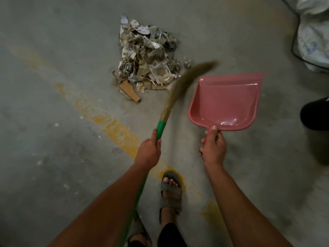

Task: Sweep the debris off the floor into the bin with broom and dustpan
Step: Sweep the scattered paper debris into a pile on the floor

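Head view looks down on a grey concrete floor [53,50] crossed by a worn yellow line [114,127]. Left hand [148,152] is closed around the green handle of the broom [161,128], its grip wrapped fully round the shaft just below the bristle binding. Bristles [185,81] curve up and to the right, blurred, with their tip near the far left corner of the dustpan [226,102] and beside the near right edge of the debris [147,59]. Right hand [213,147] is closed on the dustpan's short handle, thumb pressed on top where the handle meets the pan. The pink pan is empty, its open lip pointing away from the person; whether it touches the floor cannot be told. Debris lies in one heap of torn paper, cardboard scraps and dust, ahead of both hands and left of the pan, apart from it. A sandalled foot [170,191] stands between the forearms. At the right edge sits a dark rounded object [315,114], partly cut off, and white sacks [313,32] fill the upper right corner.
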A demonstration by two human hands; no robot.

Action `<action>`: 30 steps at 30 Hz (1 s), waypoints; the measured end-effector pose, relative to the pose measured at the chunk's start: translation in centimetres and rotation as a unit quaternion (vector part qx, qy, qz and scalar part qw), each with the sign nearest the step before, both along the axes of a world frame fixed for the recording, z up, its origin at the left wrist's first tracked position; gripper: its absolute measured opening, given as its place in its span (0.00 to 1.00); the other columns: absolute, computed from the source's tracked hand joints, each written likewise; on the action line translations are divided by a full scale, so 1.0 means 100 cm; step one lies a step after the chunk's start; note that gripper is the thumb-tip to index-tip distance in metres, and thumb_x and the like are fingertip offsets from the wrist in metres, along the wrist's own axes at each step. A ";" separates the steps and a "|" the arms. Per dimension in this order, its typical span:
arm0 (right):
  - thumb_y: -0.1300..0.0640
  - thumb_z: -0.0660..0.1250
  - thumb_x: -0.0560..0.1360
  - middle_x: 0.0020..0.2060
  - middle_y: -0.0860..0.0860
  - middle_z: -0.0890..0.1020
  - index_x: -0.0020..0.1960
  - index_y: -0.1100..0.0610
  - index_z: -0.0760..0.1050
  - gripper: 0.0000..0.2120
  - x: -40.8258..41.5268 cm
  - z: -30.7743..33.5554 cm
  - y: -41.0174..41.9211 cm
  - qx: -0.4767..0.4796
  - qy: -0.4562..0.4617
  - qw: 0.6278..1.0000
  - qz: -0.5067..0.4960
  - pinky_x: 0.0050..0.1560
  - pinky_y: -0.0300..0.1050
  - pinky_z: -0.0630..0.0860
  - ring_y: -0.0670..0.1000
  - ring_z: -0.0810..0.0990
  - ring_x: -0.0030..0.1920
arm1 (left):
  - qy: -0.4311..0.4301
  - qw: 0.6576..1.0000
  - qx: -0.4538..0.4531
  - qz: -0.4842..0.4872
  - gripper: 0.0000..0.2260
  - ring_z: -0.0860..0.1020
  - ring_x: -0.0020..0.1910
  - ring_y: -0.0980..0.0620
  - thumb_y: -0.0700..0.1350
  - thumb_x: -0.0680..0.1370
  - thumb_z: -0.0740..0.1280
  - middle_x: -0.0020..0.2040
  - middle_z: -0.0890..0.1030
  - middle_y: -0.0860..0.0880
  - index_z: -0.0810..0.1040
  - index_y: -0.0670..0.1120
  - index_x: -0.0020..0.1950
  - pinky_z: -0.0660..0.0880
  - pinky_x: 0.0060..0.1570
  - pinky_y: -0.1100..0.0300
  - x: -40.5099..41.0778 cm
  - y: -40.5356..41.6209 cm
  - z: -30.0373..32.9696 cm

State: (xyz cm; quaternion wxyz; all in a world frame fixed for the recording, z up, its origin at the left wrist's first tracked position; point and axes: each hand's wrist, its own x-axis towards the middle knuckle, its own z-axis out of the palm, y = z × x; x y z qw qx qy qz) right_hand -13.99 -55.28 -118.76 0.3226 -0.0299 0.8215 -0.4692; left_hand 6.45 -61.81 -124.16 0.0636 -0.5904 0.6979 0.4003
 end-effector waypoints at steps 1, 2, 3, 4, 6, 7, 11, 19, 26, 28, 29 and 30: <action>0.38 0.59 0.86 0.32 0.53 0.78 0.48 0.55 0.79 0.22 -0.003 0.000 0.000 0.002 -0.004 1.000 -0.002 0.22 0.41 0.69 0.49 0.72 0.23 | 0.003 1.000 -0.011 0.018 0.28 0.79 0.47 0.37 0.52 0.88 0.56 0.50 0.81 0.39 0.54 0.48 0.86 0.77 0.46 0.45 0.000 -0.004 0.003; 0.38 0.59 0.86 0.33 0.52 0.78 0.49 0.55 0.79 0.22 -0.005 -0.001 -0.001 0.005 -0.009 1.000 -0.004 0.22 0.41 0.69 0.49 0.72 0.23 | 0.010 0.999 -0.021 0.034 0.28 0.79 0.45 0.38 0.53 0.88 0.56 0.49 0.81 0.40 0.54 0.48 0.86 0.76 0.44 0.47 0.001 -0.008 0.006; 0.38 0.60 0.86 0.33 0.52 0.78 0.49 0.55 0.80 0.22 -0.007 -0.002 -0.001 0.007 -0.014 1.000 -0.004 0.22 0.42 0.70 0.49 0.72 0.23 | 0.019 0.998 -0.031 0.045 0.28 0.79 0.44 0.40 0.53 0.88 0.56 0.47 0.80 0.42 0.54 0.49 0.86 0.75 0.42 0.48 0.001 -0.011 0.009; 0.38 0.60 0.85 0.33 0.52 0.78 0.48 0.54 0.79 0.22 -0.009 -0.002 -0.003 0.009 -0.020 1.000 -0.003 0.23 0.42 0.70 0.49 0.72 0.24 | 0.028 0.998 -0.038 0.050 0.28 0.78 0.42 0.42 0.53 0.88 0.57 0.46 0.80 0.43 0.54 0.50 0.86 0.73 0.40 0.50 0.002 -0.012 0.013; 0.38 0.60 0.85 0.33 0.52 0.77 0.48 0.53 0.79 0.22 -0.013 -0.003 -0.007 0.010 -0.034 0.999 0.004 0.23 0.41 0.69 0.49 0.72 0.23 | 0.043 0.996 -0.049 0.055 0.28 0.77 0.40 0.45 0.53 0.88 0.56 0.45 0.79 0.46 0.53 0.52 0.87 0.72 0.39 0.52 0.004 -0.013 0.022; 0.38 0.60 0.85 0.33 0.52 0.77 0.47 0.54 0.79 0.21 -0.015 -0.003 -0.009 0.013 -0.041 0.999 0.011 0.23 0.41 0.69 0.49 0.71 0.23 | 0.047 0.996 -0.054 0.057 0.27 0.77 0.39 0.47 0.53 0.88 0.56 0.45 0.79 0.47 0.53 0.52 0.86 0.71 0.38 0.52 0.005 -0.013 0.025; 0.40 0.60 0.86 0.33 0.52 0.77 0.48 0.55 0.78 0.21 -0.020 -0.005 -0.025 0.017 -0.086 0.995 0.038 0.22 0.40 0.68 0.48 0.70 0.23 | 0.053 0.993 -0.062 0.082 0.27 0.78 0.36 0.50 0.55 0.87 0.56 0.42 0.80 0.48 0.54 0.54 0.85 0.72 0.35 0.53 0.006 -0.015 0.031; 0.42 0.58 0.87 0.34 0.52 0.77 0.53 0.56 0.73 0.18 -0.021 -0.015 -0.065 0.061 -0.117 0.985 0.108 0.20 0.37 0.64 0.46 0.68 0.21 | 0.092 0.981 -0.064 0.155 0.26 0.81 0.31 0.49 0.61 0.84 0.63 0.37 0.82 0.48 0.61 0.60 0.81 0.82 0.34 0.48 0.005 -0.065 0.018; 0.43 0.58 0.87 0.36 0.54 0.78 0.49 0.57 0.74 0.19 -0.005 -0.042 -0.087 0.137 -0.175 0.963 0.150 0.20 0.36 0.62 0.46 0.68 0.20 | 0.033 0.985 -0.062 0.157 0.20 0.82 0.37 0.45 0.52 0.86 0.62 0.46 0.84 0.43 0.61 0.52 0.75 0.81 0.37 0.49 0.007 -0.147 -0.002; 0.42 0.57 0.87 0.36 0.53 0.79 0.50 0.57 0.74 0.19 0.000 -0.054 -0.096 0.160 -0.195 0.955 0.155 0.21 0.36 0.63 0.47 0.68 0.20 | 0.009 0.987 -0.036 0.155 0.19 0.83 0.40 0.41 0.52 0.86 0.62 0.50 0.84 0.40 0.62 0.49 0.73 0.83 0.41 0.46 0.011 -0.174 -0.012; 0.42 0.57 0.87 0.36 0.53 0.79 0.51 0.57 0.74 0.19 0.002 -0.060 -0.100 0.170 -0.201 0.952 0.157 0.21 0.36 0.63 0.47 0.68 0.20 | -0.002 0.988 -0.028 0.151 0.18 0.83 0.42 0.39 0.51 0.85 0.63 0.51 0.83 0.39 0.63 0.48 0.72 0.83 0.43 0.44 0.012 -0.186 -0.016; 0.42 0.57 0.87 0.36 0.54 0.80 0.51 0.57 0.74 0.19 0.003 -0.065 -0.105 0.179 -0.204 0.949 0.161 0.21 0.35 0.63 0.47 0.68 0.20 | -0.016 0.989 -0.019 0.148 0.18 0.83 0.43 0.38 0.51 0.85 0.64 0.52 0.83 0.38 0.64 0.47 0.70 0.83 0.45 0.43 0.014 -0.197 -0.019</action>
